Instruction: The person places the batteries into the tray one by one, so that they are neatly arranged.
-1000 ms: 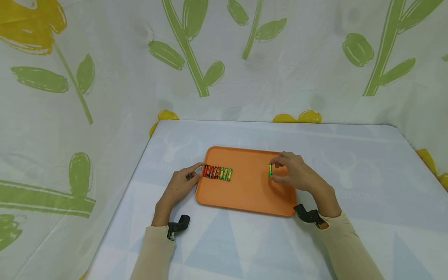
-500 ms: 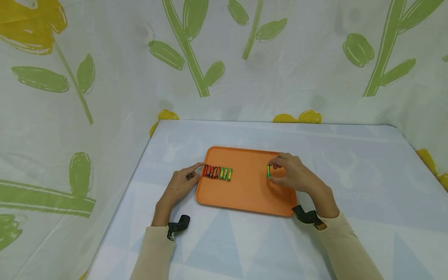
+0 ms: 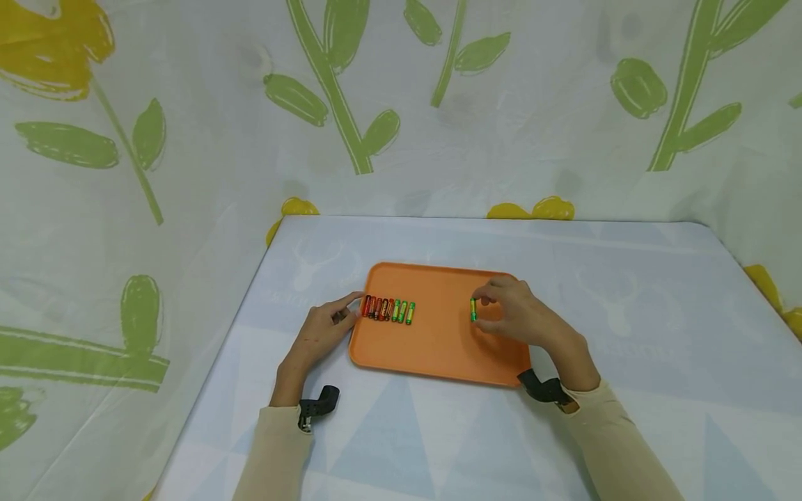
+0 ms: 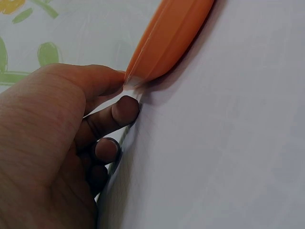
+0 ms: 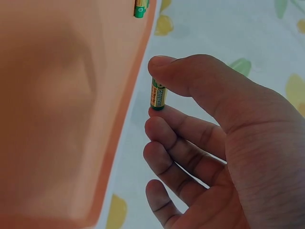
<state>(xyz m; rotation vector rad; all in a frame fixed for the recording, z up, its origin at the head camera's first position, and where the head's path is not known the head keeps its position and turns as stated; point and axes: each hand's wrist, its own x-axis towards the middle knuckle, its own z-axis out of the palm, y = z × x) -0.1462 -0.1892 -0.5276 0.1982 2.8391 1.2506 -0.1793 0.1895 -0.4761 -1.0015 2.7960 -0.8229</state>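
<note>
My right hand (image 3: pixel 516 313) pinches a small green-and-yellow battery (image 3: pixel 473 309) upright between thumb and index finger, above the right half of an orange tray (image 3: pixel 432 341). Up close in the right wrist view, the battery (image 5: pixel 158 97) shows its label, while the other fingers hang loosely bent. At the tray's left edge, my left hand (image 3: pixel 322 334) touches the rim with its thumb and index finger. Its remaining fingers are relaxed beside the tray corner (image 4: pixel 167 43). Several red-and-black batteries (image 3: pixel 379 308) lie side by side in the tray, continued rightward by green batteries (image 3: pixel 402 312).
The tray lies on a table with a pale patterned cloth (image 3: pixel 626 292). A leaf-printed curtain (image 3: pixel 207 139) hangs behind and to the left. Each wrist wears a black camera mount, such as the right mount (image 3: pixel 542 387).
My right hand has moved a little left and toward me with the pinched battery. My left hand and the row of batteries have stayed in place.
</note>
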